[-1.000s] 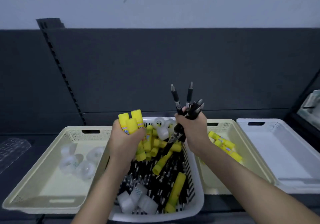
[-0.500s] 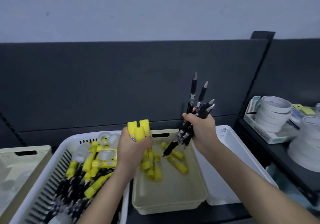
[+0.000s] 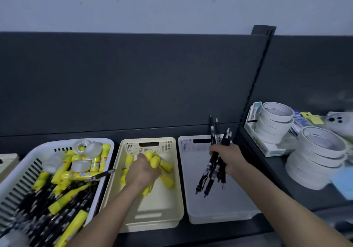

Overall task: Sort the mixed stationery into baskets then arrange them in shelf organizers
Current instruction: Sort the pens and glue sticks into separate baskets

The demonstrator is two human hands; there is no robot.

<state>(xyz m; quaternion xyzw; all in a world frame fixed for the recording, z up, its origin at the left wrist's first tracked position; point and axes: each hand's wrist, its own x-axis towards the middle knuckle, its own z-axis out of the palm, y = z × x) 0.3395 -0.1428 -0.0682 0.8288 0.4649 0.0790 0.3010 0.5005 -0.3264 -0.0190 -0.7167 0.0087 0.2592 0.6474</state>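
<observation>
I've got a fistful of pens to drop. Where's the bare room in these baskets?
The white basket is bare throughout, below the pens in the right hand. The cream basket is free at its near end, short of the glue sticks the left hand grips. The mixed basket is crowded.

Left hand (image 3: 142, 172) bare, right hand (image 3: 229, 156) bare; forearms (image 3: 267, 195) uncovered to frame edge; slender wrists.

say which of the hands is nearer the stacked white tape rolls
Right. The right hand, gripping black plastic pens, is just left of the stacked white tape rolls; the left hand is farther left, gripping yellow glue sticks in the cream plastic basket.
</observation>
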